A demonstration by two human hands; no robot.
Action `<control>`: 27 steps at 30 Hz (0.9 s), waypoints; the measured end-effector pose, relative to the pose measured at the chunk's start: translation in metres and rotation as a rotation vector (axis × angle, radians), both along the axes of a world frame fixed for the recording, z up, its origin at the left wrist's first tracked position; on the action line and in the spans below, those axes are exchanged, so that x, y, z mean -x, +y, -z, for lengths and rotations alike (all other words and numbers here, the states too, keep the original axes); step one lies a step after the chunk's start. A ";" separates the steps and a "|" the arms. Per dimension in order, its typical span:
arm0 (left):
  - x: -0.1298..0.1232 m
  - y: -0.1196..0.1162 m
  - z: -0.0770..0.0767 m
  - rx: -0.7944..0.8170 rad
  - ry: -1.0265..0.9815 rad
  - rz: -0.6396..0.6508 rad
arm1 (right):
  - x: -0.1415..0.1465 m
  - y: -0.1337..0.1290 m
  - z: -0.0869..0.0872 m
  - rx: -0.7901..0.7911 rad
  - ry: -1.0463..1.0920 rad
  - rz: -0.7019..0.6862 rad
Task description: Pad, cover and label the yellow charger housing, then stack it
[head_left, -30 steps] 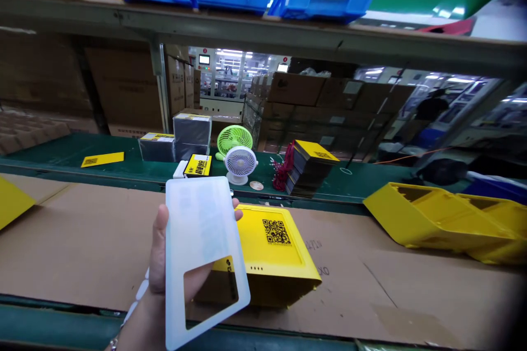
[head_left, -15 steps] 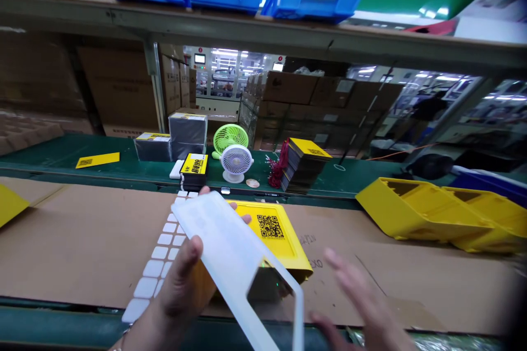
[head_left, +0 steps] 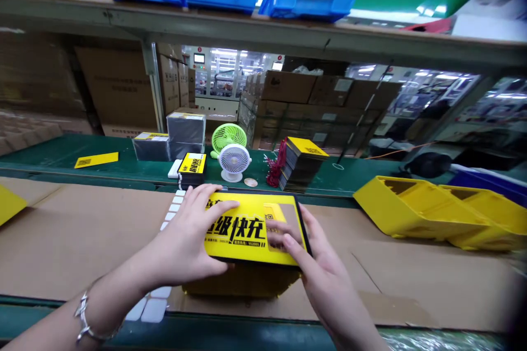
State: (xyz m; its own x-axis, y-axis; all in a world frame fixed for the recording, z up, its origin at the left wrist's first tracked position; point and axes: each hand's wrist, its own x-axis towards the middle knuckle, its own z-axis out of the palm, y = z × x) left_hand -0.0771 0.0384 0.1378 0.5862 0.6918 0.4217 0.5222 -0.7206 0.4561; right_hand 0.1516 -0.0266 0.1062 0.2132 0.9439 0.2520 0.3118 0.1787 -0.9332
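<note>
**Pressing a yellow panel onto a yellow box with both hands**

I'm resting my left hand (head_left: 185, 238) and right hand (head_left: 317, 263) open on a black-rimmed yellow panel (head_left: 247, 227) printed with bold black Chinese characters, my fingers spread and neither hand closing around it. The panel is sitting on top of a yellow cardboard box (head_left: 242, 282), and my right fingers (head_left: 284, 241) are reaching over a rectangular window at its right end. The box is lying on a brown cardboard sheet (head_left: 82, 230) covering the bench, and a strip of white rounded labels (head_left: 153, 310) is running beneath my left forearm, partly hidden by my wrist. A silver bracelet (head_left: 84, 318) is circling that wrist.

Just beyond my left fingertips, a stack of black cards with a yellow top card (head_left: 191, 171) is standing on a green conveyor belt (head_left: 69, 148). Further along, a small white desk fan (head_left: 234, 162) is standing in front of a lime-green fan (head_left: 229, 137). To my right, folded yellow cardboard trays (head_left: 428, 211) are lying on the sheet, well clear of my hands.
</note>
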 end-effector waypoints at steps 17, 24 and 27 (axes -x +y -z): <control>-0.013 0.028 0.021 0.250 0.067 -0.052 | -0.061 0.023 0.043 0.063 -0.208 -0.135; -0.018 0.033 0.021 0.210 0.211 -0.001 | -0.066 0.024 0.030 0.155 -0.138 -0.230; -0.009 0.032 0.027 0.223 0.246 -0.013 | -0.067 0.026 0.019 0.186 -0.224 -0.303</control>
State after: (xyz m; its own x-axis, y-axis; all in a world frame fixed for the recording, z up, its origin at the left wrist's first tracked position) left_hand -0.0677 0.0700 0.1106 0.6422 0.7591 0.1064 0.6447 -0.6100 0.4608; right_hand 0.2187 -0.0005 0.0874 -0.1217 0.9894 0.0797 0.4700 0.1282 -0.8733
